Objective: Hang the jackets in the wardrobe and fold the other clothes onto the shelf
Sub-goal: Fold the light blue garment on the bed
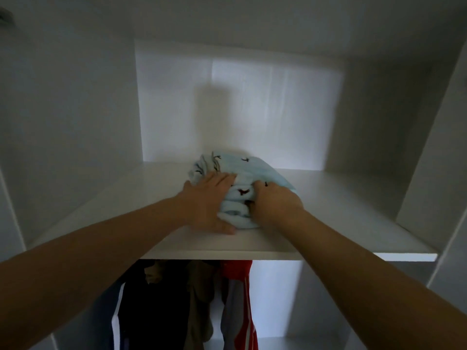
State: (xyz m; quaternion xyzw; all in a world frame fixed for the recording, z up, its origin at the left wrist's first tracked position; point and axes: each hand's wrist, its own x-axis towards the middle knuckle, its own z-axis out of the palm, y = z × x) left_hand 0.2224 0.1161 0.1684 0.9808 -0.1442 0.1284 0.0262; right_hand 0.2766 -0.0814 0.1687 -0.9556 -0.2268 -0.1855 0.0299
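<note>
The white wardrobe (75,122) stood open, its left wall in shadow. From the lower left a bare forearm reached up to the shelf (353,223). The left grip (209,198) lay wide and flat, its fingers stretched over the left side of the folded light-blue garment (242,168) and its thumb down on the shelf board at the bundle's front edge. The garment, dotted with small dark and red marks, sat on the shelf about midway across and a little back from the front edge. At its front right the right grip (275,200) was narrow, with the fingers curled into the folds of the cloth and holding them.

Below the shelf the jackets hung close together. From the left they were a navy jacket (113,319) with a white stripe, a dark jacket (156,299), a brown jacket (199,299) and a red-and-grey jacket (237,299).
</note>
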